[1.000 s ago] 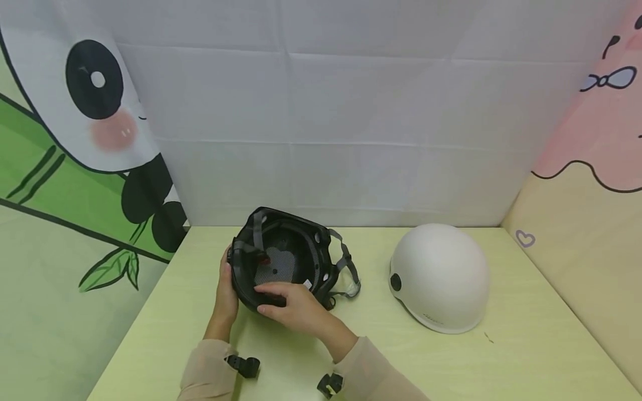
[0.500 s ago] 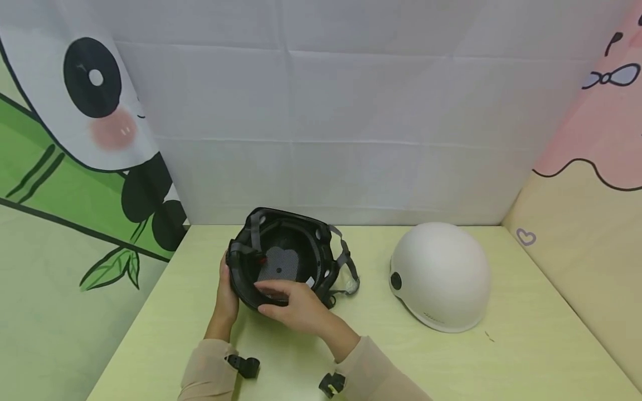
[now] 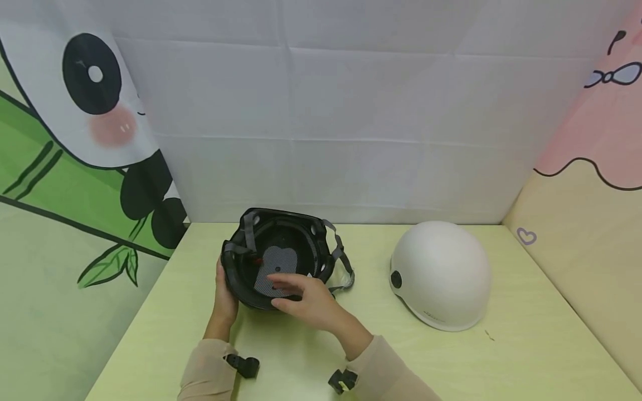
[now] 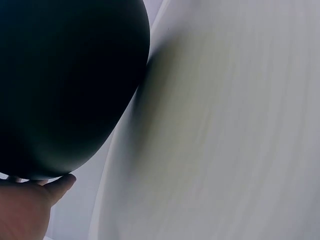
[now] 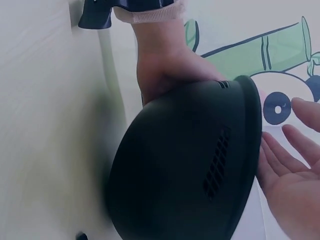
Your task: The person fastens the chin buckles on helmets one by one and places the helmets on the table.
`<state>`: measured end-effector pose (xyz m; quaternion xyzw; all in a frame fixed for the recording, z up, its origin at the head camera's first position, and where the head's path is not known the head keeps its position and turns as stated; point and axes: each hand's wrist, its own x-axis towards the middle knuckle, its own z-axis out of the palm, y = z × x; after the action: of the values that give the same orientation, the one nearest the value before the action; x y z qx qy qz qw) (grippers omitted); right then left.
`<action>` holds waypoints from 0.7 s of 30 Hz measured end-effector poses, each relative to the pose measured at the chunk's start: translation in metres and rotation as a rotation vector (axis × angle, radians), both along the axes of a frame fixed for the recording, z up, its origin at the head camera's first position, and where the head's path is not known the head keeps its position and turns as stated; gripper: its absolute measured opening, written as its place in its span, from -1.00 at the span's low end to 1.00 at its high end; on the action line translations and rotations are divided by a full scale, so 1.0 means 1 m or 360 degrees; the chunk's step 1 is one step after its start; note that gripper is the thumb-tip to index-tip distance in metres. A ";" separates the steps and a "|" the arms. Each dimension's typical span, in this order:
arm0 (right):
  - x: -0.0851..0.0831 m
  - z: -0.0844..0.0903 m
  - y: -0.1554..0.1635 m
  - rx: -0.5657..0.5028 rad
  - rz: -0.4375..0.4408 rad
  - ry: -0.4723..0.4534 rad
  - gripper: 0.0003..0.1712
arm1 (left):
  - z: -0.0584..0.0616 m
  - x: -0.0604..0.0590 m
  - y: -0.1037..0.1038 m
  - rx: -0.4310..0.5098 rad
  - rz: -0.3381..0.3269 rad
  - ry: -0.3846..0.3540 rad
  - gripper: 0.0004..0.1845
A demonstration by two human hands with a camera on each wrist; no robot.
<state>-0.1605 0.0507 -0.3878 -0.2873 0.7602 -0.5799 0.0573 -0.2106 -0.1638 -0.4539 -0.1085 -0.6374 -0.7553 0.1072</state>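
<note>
Two beige sleeves [image 3: 208, 370] are cut off by the bottom edge, each with a small black wrist mount [image 3: 244, 366] near the cuff. The left hand [image 3: 224, 295] grips the black helmet [image 3: 278, 262] by its left side; its fingers are largely hidden by the shell, and the left wrist view shows only part of the hand in the lower corner, most of the rest blocked by dark shell.

The right hand [image 3: 311, 301] has its fingers loosely bent, grasping nothing, with the thumb apart from them. It covers part of the near rim and the liner; whether a fingertip touches either is hard to tell. In the right wrist view that hand is cropped by the frame's edge, just beside the rim.

The black helmet lies tilted above the worktop [image 3: 531, 356], hollow side toward the person, between the two hands. A grey strap [image 3: 341, 253] loops off its right side, its lower end hard to make out. Farther right, well apart from the fingers, a white helmet [image 3: 440, 275] sits dome up, its inside hidden. Behind hangs a creased white backdrop [image 3: 326, 128]; the cartoon figures at either side are cut off.
</note>
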 end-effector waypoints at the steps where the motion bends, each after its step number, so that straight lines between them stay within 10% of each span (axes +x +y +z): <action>1: 0.000 0.000 0.002 -0.0013 0.0003 0.0001 -0.53 | 0.000 0.000 0.000 -0.0002 0.0007 -0.0007 -0.38; 21: 0.009 0.022 0.051 -0.0022 -0.0199 -0.0088 -0.56 | 0.001 0.002 -0.010 0.0019 0.0067 -0.0081 -0.39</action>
<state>-0.1518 0.1014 -0.3655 -0.2236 0.7707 -0.5954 0.0399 -0.2081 -0.1735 -0.4525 -0.0752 -0.6375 -0.7592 0.1074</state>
